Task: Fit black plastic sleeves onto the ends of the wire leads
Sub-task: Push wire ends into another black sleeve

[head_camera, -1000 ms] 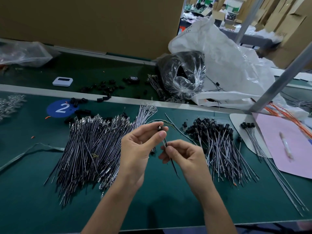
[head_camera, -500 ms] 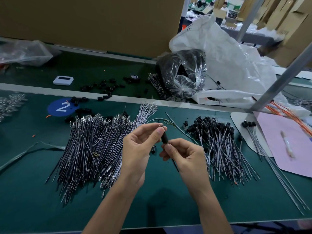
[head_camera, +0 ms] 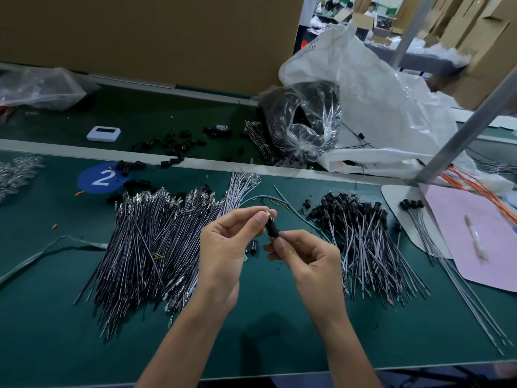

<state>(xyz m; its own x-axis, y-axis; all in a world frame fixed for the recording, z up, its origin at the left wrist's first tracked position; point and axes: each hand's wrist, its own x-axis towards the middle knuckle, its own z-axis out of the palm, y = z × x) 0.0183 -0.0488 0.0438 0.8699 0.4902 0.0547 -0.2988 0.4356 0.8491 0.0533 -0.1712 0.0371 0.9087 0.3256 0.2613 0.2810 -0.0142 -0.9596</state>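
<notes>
The black sleeve (head_camera: 272, 228) has slid off the left fingertips and now sits between both hands above the bench (head_camera: 279, 345) — short, matte, tubular. The left hand (head_camera: 223, 253) pinches the shiny terminal (head_camera: 267, 212) at its top; the right hand (head_camera: 310, 264) pinches its lower end. A blue sticker (head_camera: 102, 177) reads "2".

You're on one lead (head_camera: 268, 213) with one black sleeve (head_camera: 272, 228), plus one spare sleeve (head_camera: 254, 245) just below it. Two big heaps of leads, one bare pile (head_camera: 156, 242) and one sleeved pile (head_camera: 361, 236), both too dense to count. Singles: one white gadget (head_camera: 103, 133), one tape roll (head_camera: 222, 127), one blue sticker (head_camera: 95, 180), one pink sheet (head_camera: 475, 242), one white bag (head_camera: 377, 107).
</notes>
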